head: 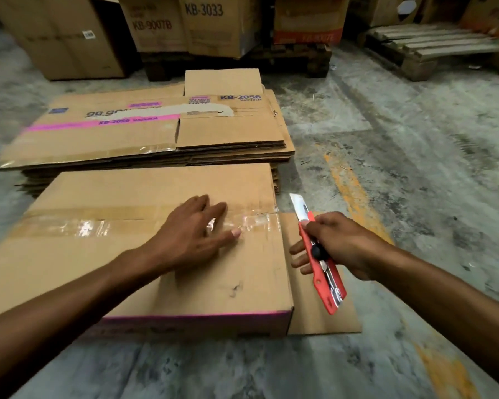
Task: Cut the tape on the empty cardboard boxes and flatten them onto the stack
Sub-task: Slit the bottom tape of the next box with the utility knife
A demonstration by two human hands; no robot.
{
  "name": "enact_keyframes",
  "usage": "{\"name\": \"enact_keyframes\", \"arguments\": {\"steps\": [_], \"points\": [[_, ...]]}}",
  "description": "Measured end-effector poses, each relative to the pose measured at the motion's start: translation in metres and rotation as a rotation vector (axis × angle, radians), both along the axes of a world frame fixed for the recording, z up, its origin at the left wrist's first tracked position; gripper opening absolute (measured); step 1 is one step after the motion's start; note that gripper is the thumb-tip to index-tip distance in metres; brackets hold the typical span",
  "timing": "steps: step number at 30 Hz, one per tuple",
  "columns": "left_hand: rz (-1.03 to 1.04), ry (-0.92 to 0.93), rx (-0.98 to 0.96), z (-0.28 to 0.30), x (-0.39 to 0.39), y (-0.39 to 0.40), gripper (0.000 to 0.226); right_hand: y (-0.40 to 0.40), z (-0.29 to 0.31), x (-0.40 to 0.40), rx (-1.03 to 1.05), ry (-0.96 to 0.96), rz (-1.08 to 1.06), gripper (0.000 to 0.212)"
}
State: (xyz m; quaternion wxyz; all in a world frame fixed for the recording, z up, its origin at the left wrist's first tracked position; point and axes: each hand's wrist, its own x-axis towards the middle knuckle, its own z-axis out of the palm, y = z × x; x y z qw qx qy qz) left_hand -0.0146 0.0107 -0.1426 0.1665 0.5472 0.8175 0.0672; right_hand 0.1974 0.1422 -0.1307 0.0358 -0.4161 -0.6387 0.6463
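A brown cardboard box (104,254) stands on the floor in front of me, its top flaps sealed by a strip of clear tape (78,226) running left to right. My left hand (190,234) lies flat on the top with straight fingers over the tape near the right end. My right hand (343,243) grips an orange box cutter (320,263) just off the box's right edge, blade out and pointing up and away. Behind the box lies the stack of flattened boxes (144,133).
A loose flat cardboard piece (314,318) lies on the concrete floor under the box's right side. Upright boxes on a dark pallet (242,61) stand at the back. An empty wooden pallet (432,47) sits at the back right.
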Motion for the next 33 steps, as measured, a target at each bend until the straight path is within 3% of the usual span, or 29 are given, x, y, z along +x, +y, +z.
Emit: {"name": "enact_keyframes", "arguments": {"steps": [3, 8, 12, 15, 20, 24, 27, 33], "points": [[-0.019, 0.073, -0.101, -0.012, -0.012, -0.039, 0.088, -0.007, 0.005, -0.021, 0.234, -0.077, 0.057, 0.031], [-0.038, 0.122, -0.039, -0.036, -0.028, -0.029, 0.08, -0.007, 0.01, -0.043, 0.521, -0.188, 0.116, 0.026], [-0.005, 0.048, 0.026, -0.027, -0.039, -0.005, 0.066, -0.01, 0.012, -0.044, 0.941, -0.228, 0.129, 0.016], [0.107, -0.061, 0.189, -0.013, -0.056, -0.017, 0.054, -0.038, 0.023, -0.035, 1.135, -0.128, 0.23, 0.015], [0.328, 0.066, 0.257, -0.008, -0.099, -0.07, 0.051, -0.123, 0.006, -0.021, 1.107, 0.039, 0.577, 0.009], [0.402, 0.112, 0.224, -0.019, -0.123, -0.098, 0.055, -0.157, -0.072, -0.027, 1.104, -0.144, 0.865, 0.019], [0.396, 0.104, 0.183, -0.026, -0.127, -0.111, 0.07, -0.169, -0.119, -0.034, 1.086, -0.258, 1.042, 0.028], [0.384, 0.09, 0.232, -0.031, -0.123, -0.12, 0.074, -0.175, -0.128, -0.038, 0.969, -0.281, 1.215, 0.037]]}}
